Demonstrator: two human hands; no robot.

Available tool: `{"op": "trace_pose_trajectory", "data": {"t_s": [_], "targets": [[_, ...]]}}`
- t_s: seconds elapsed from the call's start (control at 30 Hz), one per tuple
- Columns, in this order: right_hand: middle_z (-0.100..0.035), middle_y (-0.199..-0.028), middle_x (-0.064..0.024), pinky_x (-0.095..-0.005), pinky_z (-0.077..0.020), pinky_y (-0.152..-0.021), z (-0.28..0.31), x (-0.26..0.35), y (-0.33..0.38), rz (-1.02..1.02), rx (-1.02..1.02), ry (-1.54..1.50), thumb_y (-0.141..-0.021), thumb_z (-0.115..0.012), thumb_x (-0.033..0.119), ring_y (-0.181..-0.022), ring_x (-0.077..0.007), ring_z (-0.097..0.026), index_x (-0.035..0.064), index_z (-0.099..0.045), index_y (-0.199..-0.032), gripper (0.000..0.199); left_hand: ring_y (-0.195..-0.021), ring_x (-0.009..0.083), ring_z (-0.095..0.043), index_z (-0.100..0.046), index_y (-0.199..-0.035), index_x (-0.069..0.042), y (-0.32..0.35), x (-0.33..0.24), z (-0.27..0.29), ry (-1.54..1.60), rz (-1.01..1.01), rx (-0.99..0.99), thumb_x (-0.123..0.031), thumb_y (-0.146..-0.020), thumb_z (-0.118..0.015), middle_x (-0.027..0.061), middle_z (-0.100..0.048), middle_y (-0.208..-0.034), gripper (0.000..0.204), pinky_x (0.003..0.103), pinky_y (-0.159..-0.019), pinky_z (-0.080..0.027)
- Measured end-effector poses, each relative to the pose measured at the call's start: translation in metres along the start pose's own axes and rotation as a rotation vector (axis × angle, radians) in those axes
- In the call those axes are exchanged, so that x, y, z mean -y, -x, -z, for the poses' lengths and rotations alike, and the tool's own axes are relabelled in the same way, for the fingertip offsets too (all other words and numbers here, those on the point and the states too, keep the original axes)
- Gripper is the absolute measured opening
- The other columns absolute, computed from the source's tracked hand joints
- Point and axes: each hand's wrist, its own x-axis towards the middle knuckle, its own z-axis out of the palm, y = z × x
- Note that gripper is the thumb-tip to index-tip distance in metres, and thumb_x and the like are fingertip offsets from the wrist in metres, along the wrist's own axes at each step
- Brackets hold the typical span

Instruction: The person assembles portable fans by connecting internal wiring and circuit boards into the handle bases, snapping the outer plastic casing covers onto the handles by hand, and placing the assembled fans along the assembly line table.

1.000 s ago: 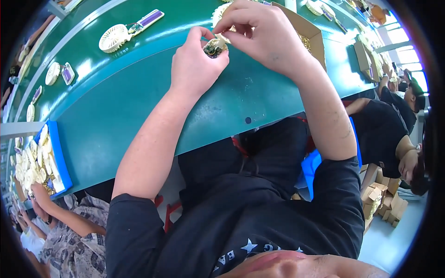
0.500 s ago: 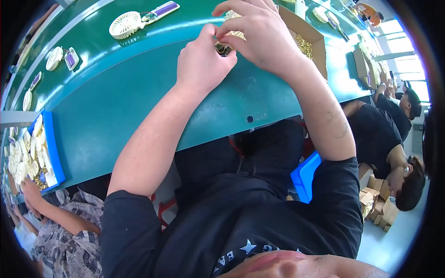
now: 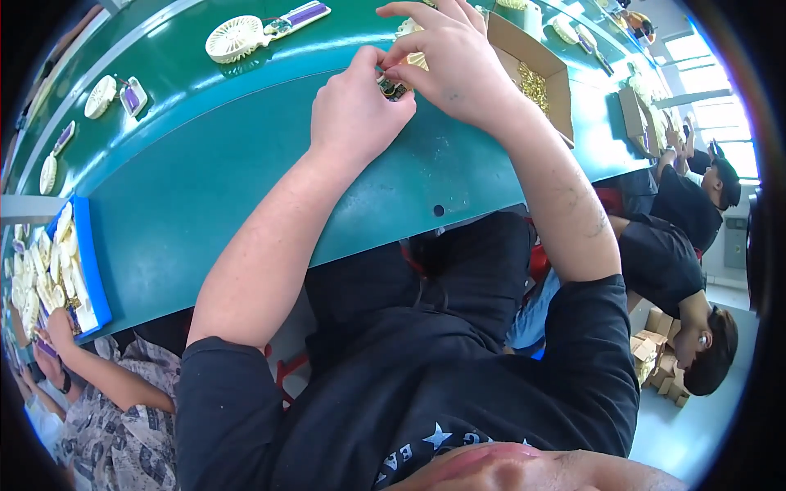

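Note:
My left hand (image 3: 354,105) is closed around a small green circuit board (image 3: 395,87) with thin wires, near the far side of the work surface. Against it, the thumb and index finger of my right hand (image 3: 449,59) pinch together at the board's upper edge. Whatever sits between those fingertips is too small to make out. The other right fingers are raised and spread. Just behind the hands a cream ribbed plastic piece (image 3: 417,60) shows in part; my right hand covers most of it.
A cardboard box (image 3: 559,90) of small brass-coloured parts stands right of my hands. Cream fan-shaped housings (image 3: 233,39) with purple-faced handles lie on the green belt beyond. At left is a blue bin (image 3: 92,266) of cream parts, with a co-worker's hand (image 3: 59,329) at it. Other people sit at right.
My hands stay almost in place, still pinched together at the board. The housings on the belt have shifted slightly right. The co-worker's hand at the blue bin and a person at right have moved.

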Motion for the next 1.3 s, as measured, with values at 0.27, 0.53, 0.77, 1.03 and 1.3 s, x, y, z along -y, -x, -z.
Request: {"op": "trace_pose_trajectory", "data": {"t_s": [0.27,0.53,0.77,1.03,1.3], "targets": [[-0.066,-0.123,-0.0075,-0.0514,-0.0408,-0.110,-0.002,-0.025,0.007,-0.035,-0.200,0.171,-0.079,-0.075,0.019,-0.130,-0.0286,-0.052,0.0122,-0.076,-0.085,0.009,-0.089,0.0386,-0.069,-0.059,-0.109,-0.006,-0.009,-0.021,-0.008,0.022,-0.072,-0.018,-0.028,-0.078,-0.075,0.0166,-0.072,-0.095,0.041,0.046,-0.076,-0.056],[-0.060,-0.133,-0.0087,-0.0648,-0.0193,-0.117,0.038,-0.026,0.031,-0.197,-0.084,0.067,-0.077,-0.069,0.020,-0.142,-0.0365,-0.036,0.0149,-0.074,-0.073,0.008,-0.101,0.0323,-0.070,-0.058,-0.107,-0.005,-0.016,-0.061,-0.021,0.211,0.097,0.116,-0.027,-0.078,-0.079,0.0149,-0.073,-0.106,0.042,0.040,-0.083,-0.053],[-0.061,-0.131,-0.0061,-0.0639,-0.0213,-0.117,0.040,-0.009,0.028,-0.151,-0.170,0.094,-0.077,-0.068,0.019,-0.141,-0.0342,-0.037,0.0164,-0.078,-0.086,0.014,-0.097,0.0316,-0.070,-0.056,-0.106,-0.004,-0.011,-0.050,-0.009,0.283,0.067,0.065,-0.027,-0.079,-0.080,0.0157,-0.074,-0.103,0.043,0.038,-0.080,-0.053],[-0.064,-0.127,-0.0111,-0.0433,-0.0407,-0.107,0.096,-0.004,0.102,-0.212,-0.477,-0.052,-0.085,-0.069,0.011,-0.126,-0.0311,-0.055,0.0075,-0.072,-0.101,0.016,-0.064,0.0156,-0.067,-0.058,-0.111,0.002,-0.002,-0.070,0.004,0.474,0.210,0.141,-0.019,-0.080,-0.077,0.0112,-0.071,-0.088,0.042,0.030,-0.058,-0.053],[-0.068,-0.088,-0.0116,-0.0351,-0.0537,-0.072,0.073,0.030,0.334,-0.778,-0.390,-0.561,-0.079,-0.071,-0.003,-0.080,-0.0258,-0.067,0.0009,-0.067,-0.091,0.012,-0.079,0.0167,-0.065,-0.057,-0.115,0.003,0.024,-0.044,-0.016,0.455,0.348,0.081,-0.007,-0.083,-0.076,0.0111,-0.065,-0.101,0.038,0.031,-0.066,-0.057]]}}
